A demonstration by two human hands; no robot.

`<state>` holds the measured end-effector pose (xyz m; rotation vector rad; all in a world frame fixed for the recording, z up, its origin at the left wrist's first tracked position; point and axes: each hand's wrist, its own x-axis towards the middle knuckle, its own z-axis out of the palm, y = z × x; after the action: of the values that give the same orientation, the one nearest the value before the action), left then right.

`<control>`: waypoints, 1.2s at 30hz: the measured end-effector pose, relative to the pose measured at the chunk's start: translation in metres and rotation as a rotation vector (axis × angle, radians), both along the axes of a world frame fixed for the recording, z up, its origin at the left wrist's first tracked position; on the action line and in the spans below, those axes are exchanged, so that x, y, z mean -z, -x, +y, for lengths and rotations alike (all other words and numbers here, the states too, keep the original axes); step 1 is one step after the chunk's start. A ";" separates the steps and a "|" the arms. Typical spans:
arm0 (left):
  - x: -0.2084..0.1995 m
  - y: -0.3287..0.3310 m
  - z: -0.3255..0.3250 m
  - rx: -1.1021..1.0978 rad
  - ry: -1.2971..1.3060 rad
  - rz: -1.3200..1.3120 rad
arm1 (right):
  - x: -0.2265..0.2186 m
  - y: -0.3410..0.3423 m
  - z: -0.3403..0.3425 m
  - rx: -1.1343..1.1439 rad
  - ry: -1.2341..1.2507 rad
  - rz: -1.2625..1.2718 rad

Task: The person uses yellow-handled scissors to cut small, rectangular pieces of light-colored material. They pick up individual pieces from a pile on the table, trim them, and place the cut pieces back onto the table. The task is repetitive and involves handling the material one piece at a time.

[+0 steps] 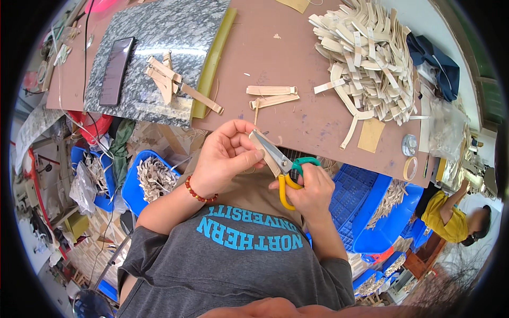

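My left hand point(230, 156) pinches a beige fabric strap point(269, 157) just off the table's near edge. In my right hand point(312, 191) is a pair of scissors point(286, 192) with green and yellow handles, its blades lying along the strap beside my left fingertips. Whether the blades are cutting I cannot tell. Just beyond my hands, two short beige straps point(271, 90) lie on the brown table. More straps with small metal fittings point(168, 79) rest in a loose heap at the left. A large pile of cream straps point(366, 63) stands at the right.
A phone point(116, 71) lies on a grey marbled sheet point(164, 32). Tape rolls point(410, 168), a tan card point(371, 135) and a clear plastic bag point(447, 132) sit at the right edge. Blue baskets point(135, 185) flank me below. A person in yellow point(446, 218) is at the far right.
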<state>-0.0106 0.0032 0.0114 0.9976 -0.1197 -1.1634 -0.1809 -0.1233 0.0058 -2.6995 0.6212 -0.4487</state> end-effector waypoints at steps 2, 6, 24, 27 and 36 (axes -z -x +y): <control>0.000 -0.001 0.000 0.000 0.001 -0.005 | 0.002 0.000 0.001 -0.003 -0.004 -0.008; -0.001 -0.002 -0.001 -0.001 0.002 -0.012 | 0.003 -0.001 0.001 -0.003 -0.014 -0.024; 0.015 -0.004 -0.001 -0.023 0.060 -0.091 | -0.001 -0.001 0.002 0.070 -0.298 0.004; 0.015 -0.004 -0.001 0.001 0.076 -0.092 | -0.001 -0.002 0.002 0.076 -0.298 0.009; 0.012 -0.010 -0.001 0.075 0.118 0.088 | -0.001 -0.005 0.000 0.106 -0.326 0.039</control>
<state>-0.0006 0.0024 -0.0010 0.8427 -0.1547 -1.2525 -0.1759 -0.1236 0.0064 -2.3787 0.7780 -0.2923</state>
